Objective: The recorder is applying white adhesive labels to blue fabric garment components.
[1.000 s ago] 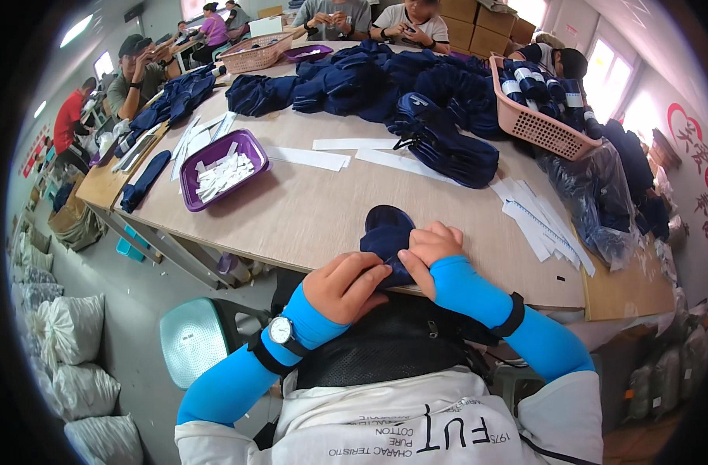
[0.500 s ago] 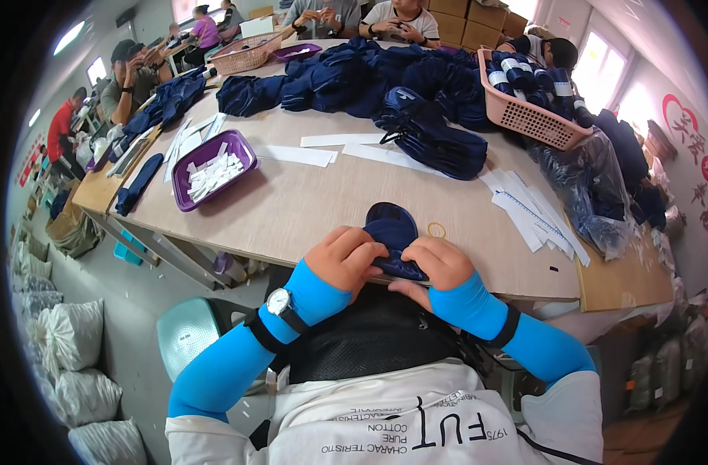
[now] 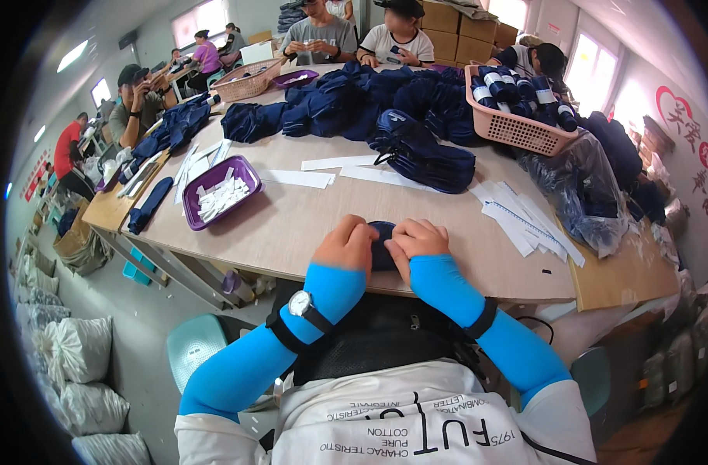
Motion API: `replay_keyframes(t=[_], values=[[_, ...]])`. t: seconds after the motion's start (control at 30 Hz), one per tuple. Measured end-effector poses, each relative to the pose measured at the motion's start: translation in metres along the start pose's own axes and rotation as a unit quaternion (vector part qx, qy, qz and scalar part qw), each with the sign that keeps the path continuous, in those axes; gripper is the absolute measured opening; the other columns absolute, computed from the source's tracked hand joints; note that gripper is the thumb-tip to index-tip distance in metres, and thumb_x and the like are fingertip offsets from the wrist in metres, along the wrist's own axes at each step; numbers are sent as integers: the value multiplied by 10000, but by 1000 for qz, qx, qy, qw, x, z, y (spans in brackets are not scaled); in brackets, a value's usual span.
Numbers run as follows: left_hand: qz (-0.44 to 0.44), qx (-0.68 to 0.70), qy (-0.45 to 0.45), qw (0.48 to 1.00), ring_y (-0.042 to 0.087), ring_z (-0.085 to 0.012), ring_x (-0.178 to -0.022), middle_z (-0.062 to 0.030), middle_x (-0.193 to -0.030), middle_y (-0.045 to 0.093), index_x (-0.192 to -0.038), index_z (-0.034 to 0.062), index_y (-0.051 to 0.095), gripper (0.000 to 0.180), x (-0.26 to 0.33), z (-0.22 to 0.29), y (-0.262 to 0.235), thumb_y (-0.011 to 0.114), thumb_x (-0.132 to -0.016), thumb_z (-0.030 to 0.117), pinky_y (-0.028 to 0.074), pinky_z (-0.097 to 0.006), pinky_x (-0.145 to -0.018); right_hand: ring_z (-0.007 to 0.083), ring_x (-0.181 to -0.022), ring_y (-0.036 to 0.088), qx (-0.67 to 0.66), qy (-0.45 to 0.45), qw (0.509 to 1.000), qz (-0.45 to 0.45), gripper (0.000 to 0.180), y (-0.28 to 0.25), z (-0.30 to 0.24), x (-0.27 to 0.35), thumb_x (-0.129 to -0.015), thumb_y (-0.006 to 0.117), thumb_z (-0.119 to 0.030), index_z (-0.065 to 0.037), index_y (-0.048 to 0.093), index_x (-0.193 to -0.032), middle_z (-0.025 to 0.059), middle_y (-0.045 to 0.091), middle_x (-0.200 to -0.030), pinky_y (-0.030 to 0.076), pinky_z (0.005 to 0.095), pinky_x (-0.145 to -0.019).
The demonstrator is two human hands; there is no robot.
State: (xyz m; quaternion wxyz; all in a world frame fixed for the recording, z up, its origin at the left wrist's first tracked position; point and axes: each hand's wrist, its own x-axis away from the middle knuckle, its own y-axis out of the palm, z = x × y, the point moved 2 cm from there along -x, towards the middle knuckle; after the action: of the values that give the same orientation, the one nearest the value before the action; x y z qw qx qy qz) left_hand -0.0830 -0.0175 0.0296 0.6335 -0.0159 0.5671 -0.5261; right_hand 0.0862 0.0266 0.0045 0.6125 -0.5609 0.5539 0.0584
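Note:
A folded navy fabric piece (image 3: 382,246), sock-like, lies at the near edge of the table between my two hands. My left hand (image 3: 347,242) is closed on its left side, fingers bent. On its right side my right hand (image 3: 416,242) is closed, the thumb pressing at the fabric's edge. The knuckles hide most of the piece; only a dark strip shows between them. Blue sleeves cover both forearms.
A purple tray (image 3: 255,184) of small white pieces stands at the left. Paper strips (image 3: 296,179) lie beyond my hands. Farther back are a navy fabric heap (image 3: 331,105) and a pink basket (image 3: 517,133) of banded navy rolls. Several people sit around the table.
Both hands have drawn closer together over the navy piece, covering more of it. A small yellowish band that lay by my right hand no longer shows.

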Motion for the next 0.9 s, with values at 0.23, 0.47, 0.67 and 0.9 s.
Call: replay_keyframes(t=[0.23, 0.47, 0.67, 0.9], values=[[-28, -79, 83, 993, 694, -330, -1021, -112, -1166, 674, -1157, 30, 676, 331, 19, 15, -6, 741, -833, 52, 606, -395, -871, 289, -755, 645, 69, 11, 998, 3, 303, 0, -3, -6, -980, 670, -223, -51, 655, -731, 107, 682, -741, 402, 453, -830], [-10, -51, 67, 996, 694, -362, -1033, -140, -1142, 680, -1149, 33, 666, 362, 21, 3, -2, 803, -817, 84, 592, -420, -874, 292, -665, 647, 34, 74, 997, -14, 323, 7, 3, -7, -999, 642, -255, -84, 667, -727, 108, 688, -676, 398, 464, -858], [-11, -18, 64, 998, 683, -376, -981, -140, -1100, 675, -1130, 43, 665, 296, 14, -7, 14, 774, -862, 106, 581, -442, -852, 294, -805, 661, 77, 65, 995, 13, 327, 6, 7, -6, -1011, 617, -287, -98, 717, -764, 83, 717, -774, 355, 490, -931], [-26, -44, 42, 998, 654, -379, -943, -147, -1016, 662, -1083, 42, 679, 203, 8, -26, 23, 738, -902, 110, 559, -455, -851, 282, -895, 652, 53, 55, 997, 4, 230, 18, 9, -2, -1016, 608, -266, -101, 697, -883, 62, 705, -889, 356, 471, -897]])
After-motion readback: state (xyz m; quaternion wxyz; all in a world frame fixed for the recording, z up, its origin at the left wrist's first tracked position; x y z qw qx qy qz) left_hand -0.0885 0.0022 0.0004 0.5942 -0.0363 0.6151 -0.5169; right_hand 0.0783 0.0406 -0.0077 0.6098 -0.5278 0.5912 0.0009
